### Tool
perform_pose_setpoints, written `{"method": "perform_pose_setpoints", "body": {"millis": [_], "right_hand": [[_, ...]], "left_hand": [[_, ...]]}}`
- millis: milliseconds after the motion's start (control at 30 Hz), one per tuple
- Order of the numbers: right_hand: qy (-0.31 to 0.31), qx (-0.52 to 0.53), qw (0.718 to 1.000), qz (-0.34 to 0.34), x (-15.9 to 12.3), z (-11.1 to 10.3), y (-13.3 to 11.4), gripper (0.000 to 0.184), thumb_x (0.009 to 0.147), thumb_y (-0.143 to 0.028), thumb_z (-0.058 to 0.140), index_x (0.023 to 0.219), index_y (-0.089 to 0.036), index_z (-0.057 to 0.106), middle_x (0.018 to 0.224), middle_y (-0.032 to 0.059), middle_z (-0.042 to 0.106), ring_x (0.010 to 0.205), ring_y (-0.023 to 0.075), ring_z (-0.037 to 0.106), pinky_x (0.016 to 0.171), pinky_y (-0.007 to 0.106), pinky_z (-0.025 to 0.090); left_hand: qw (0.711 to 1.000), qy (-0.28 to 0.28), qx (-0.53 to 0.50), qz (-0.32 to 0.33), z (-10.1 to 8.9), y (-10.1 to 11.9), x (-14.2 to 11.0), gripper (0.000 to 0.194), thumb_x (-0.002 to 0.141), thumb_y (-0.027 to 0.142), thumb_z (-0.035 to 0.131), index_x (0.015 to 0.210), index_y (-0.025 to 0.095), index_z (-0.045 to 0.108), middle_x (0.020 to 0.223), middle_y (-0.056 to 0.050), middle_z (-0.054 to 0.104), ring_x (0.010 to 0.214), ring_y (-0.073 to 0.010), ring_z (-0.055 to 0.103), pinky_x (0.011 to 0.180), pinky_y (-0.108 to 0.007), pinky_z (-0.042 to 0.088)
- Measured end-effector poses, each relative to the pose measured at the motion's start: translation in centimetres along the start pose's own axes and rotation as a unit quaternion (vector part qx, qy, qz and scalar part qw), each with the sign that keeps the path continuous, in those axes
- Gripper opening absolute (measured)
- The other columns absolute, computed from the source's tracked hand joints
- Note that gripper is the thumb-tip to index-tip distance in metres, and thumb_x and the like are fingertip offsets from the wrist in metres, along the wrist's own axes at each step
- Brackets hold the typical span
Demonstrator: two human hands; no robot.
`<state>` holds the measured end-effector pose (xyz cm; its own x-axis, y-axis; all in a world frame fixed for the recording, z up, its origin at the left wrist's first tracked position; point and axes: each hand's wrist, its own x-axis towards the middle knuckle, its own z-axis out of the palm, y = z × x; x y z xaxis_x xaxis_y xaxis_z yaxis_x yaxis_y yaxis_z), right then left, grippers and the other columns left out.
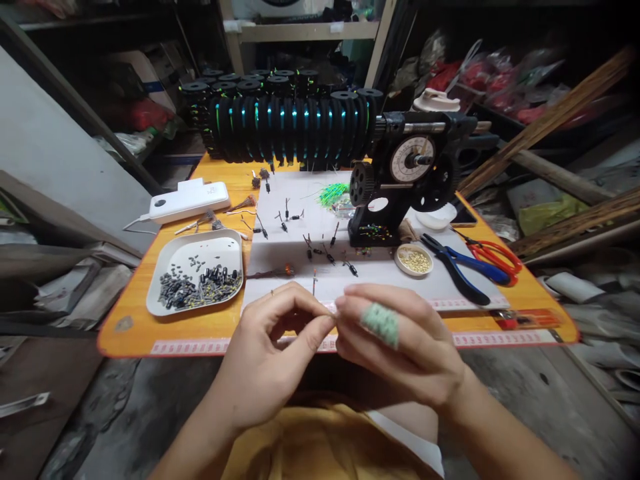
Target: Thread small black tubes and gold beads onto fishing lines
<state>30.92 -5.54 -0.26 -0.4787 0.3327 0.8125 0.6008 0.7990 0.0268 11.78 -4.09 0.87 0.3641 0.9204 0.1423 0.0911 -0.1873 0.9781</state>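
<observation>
My left hand (265, 353) and my right hand (395, 340) meet fingertip to fingertip just in front of the near edge of the small orange table (130, 327). Both pinch something tiny between thumb and forefinger; I cannot make it out. A green wrap (381, 323) covers one finger of my right hand. Just beyond my fingers lies a white mat (300, 200) strewn with several small black fishing-rig pieces (320, 250).
A white tray of small dark parts (197, 277) sits at left, a white box (187, 200) behind it. A black winding machine (405, 177), a dish of gold beads (414, 260), blue pliers (463, 267) and red scissors (493, 253) stand right. Black spools (285, 123) line the back.
</observation>
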Motion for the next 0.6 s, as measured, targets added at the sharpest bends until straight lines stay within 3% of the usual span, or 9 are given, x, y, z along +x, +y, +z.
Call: {"method": "perform_pose_setpoints", "body": {"millis": [67, 100, 200, 333, 500, 600], "right_hand": [[-0.033, 0.021, 0.998, -0.045, 0.0, -0.2, 0.3, 0.012, 0.088, -0.006, 0.063, 0.084, -0.016, 0.068, 0.093, 0.0101, 0.075, 0.105, 0.0247, 0.067, 0.084, 0.034, 0.063], [-0.034, 0.027, 0.999, -0.033, 0.1, -0.2, 0.3, 0.012, 0.089, -0.007, 0.062, 0.084, -0.016, 0.067, 0.091, 0.0107, 0.074, 0.102, 0.0251, 0.068, 0.082, 0.035, 0.063], [-0.004, 0.053, 0.994, 0.098, 0.5, 0.3, -0.3, 0.012, 0.086, -0.003, 0.063, 0.087, -0.015, 0.064, 0.085, 0.0115, 0.071, 0.087, 0.0226, 0.066, 0.073, 0.036, 0.062], [0.010, 0.131, 0.967, 0.217, 1.1, 0.5, -1.2, 0.017, 0.085, -0.002, 0.060, 0.087, -0.018, 0.061, 0.076, 0.0057, 0.065, 0.072, 0.0168, 0.061, 0.062, 0.030, 0.055], [-0.021, 0.186, 0.951, 0.247, 1.0, -0.2, -1.2, 0.012, 0.089, -0.008, 0.058, 0.088, -0.019, 0.061, 0.075, 0.0022, 0.064, 0.068, 0.0148, 0.058, 0.061, 0.028, 0.050], [-0.045, 0.186, 0.958, 0.213, 0.7, -0.4, -1.1, 0.010, 0.091, -0.008, 0.057, 0.093, -0.017, 0.060, 0.084, 0.0063, 0.066, 0.079, 0.0183, 0.062, 0.070, 0.032, 0.054]], "left_hand": [[0.999, -0.020, 0.042, 0.011, -0.2, 0.3, 0.1, 0.013, 0.091, 0.019, 0.065, 0.078, 0.017, 0.068, 0.073, -0.001, 0.067, 0.067, -0.0122, 0.063, 0.061, -0.020, 0.051], [0.997, -0.014, 0.064, 0.031, -0.2, 0.3, 0.1, 0.013, 0.091, 0.017, 0.065, 0.079, 0.017, 0.069, 0.073, -0.001, 0.068, 0.067, -0.0118, 0.063, 0.061, -0.020, 0.051], [0.977, 0.047, 0.141, 0.151, 0.2, -0.2, 0.0, 0.010, 0.088, 0.008, 0.066, 0.084, 0.017, 0.070, 0.077, -0.002, 0.071, 0.071, -0.0118, 0.066, 0.065, -0.020, 0.053], [0.913, 0.102, 0.249, 0.308, 0.5, -1.3, -0.4, 0.024, 0.083, 0.000, 0.070, 0.102, 0.016, 0.070, 0.088, -0.004, 0.074, 0.078, -0.0129, 0.070, 0.075, -0.020, 0.057], [0.881, 0.061, 0.292, 0.367, -0.2, -1.9, -0.5, 0.027, 0.084, 0.002, 0.068, 0.107, 0.017, 0.067, 0.089, -0.005, 0.075, 0.074, -0.0139, 0.070, 0.072, -0.021, 0.057], [0.888, 0.066, 0.280, 0.360, 0.0, -1.9, -0.4, 0.027, 0.082, 0.002, 0.069, 0.103, 0.019, 0.064, 0.084, -0.003, 0.072, 0.069, -0.0131, 0.066, 0.066, -0.021, 0.055]]}}
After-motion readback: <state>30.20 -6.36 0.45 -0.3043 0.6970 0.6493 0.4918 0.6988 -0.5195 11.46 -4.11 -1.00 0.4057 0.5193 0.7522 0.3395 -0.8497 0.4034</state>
